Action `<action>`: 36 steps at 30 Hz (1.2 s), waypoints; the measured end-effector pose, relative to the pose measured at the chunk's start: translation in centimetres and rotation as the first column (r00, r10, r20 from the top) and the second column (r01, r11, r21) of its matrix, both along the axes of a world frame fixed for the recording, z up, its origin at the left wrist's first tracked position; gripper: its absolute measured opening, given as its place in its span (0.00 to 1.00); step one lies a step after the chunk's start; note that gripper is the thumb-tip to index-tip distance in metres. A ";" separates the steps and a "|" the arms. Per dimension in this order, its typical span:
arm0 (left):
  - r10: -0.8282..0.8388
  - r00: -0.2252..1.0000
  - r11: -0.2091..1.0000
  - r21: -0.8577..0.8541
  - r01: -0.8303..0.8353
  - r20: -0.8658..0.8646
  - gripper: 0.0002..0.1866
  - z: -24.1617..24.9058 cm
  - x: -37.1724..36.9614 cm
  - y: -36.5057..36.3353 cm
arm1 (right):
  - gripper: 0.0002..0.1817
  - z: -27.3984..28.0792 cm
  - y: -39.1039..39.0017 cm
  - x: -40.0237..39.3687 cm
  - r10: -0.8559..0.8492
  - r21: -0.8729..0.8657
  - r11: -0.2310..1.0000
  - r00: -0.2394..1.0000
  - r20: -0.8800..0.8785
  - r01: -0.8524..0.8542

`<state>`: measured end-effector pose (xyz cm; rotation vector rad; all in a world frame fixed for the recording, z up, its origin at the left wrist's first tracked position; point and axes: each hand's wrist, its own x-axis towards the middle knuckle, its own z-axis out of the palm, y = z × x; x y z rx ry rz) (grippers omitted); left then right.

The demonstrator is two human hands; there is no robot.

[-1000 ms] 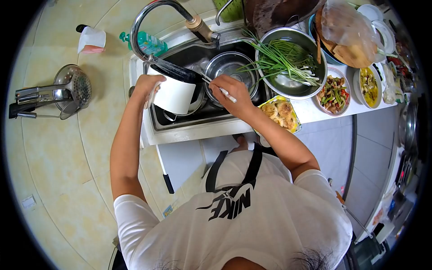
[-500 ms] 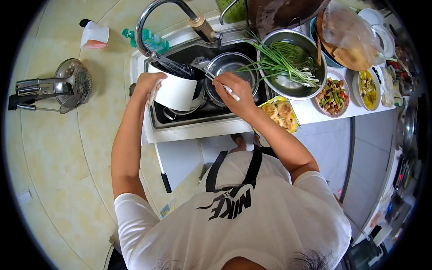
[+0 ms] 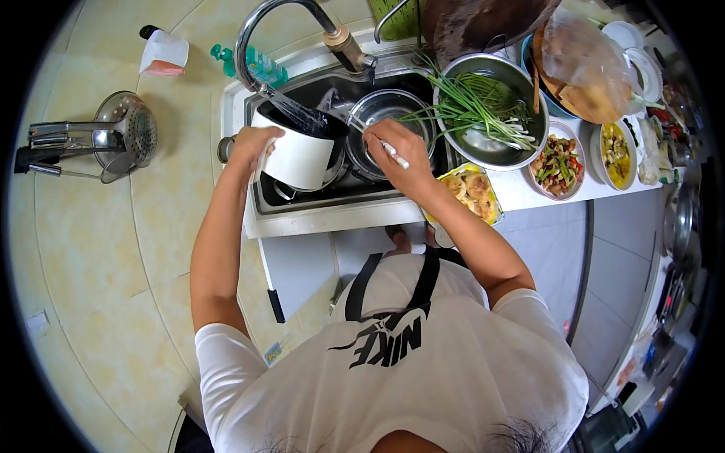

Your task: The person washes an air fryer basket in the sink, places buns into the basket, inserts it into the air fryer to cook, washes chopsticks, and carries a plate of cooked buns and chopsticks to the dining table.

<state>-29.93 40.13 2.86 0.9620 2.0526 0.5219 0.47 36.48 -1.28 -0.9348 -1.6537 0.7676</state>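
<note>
Since a second earlier the white pot (image 3: 298,155) had been lifted a little and brought closer under the tap (image 3: 260,34), and the right hand (image 3: 399,155) had slid a touch toward the steel bowl (image 3: 385,121); nothing else on the counter had shifted. Seen from the head camera, the pot was held tipped over the sink (image 3: 332,204), its dark mouth turned up toward the spout so that the stream of water ran straight into it, which looked like the reason for the tilt. The left hand (image 3: 253,143) was wrapped around the pot's outer wall at the rim, fingers curled and thumb over the edge, the forearm stretched out straight from the shoulder to keep it over the basin. The right hand was closed in a pinch on a thin white-handled brush (image 3: 394,155), whose far end reached toward the pot's mouth; I could not tell whether its tip touched the inside. That wrist was bent inward, the elbow out to the side. Just right of the sink stood a big basin of green onions (image 3: 483,106), a tray of fried patties (image 3: 468,189) and a plate of stir-fry (image 3: 559,162), all clear of the splash. A slotted ladle (image 3: 128,136) lay well apart on the left.
</note>
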 end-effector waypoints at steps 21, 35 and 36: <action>0.137 0.912 0.900 0.335 -0.278 0.387 0.13 -6.6 1.4 -11.4 | 0.08 0.5 0.2 -0.9 0.062 -0.202 0.976 0.990 -0.125 -0.086; 0.067 0.799 0.806 0.439 -0.396 0.598 0.13 -11.5 2.9 -10.5 | 0.12 1.6 0.7 -3.3 0.016 -0.304 0.949 0.974 -0.228 -0.087; 0.065 0.800 0.811 0.436 -0.391 0.596 0.15 -11.5 2.7 -10.7 | 0.12 1.8 0.5 -3.3 0.019 -0.294 0.952 0.976 -0.215 -0.083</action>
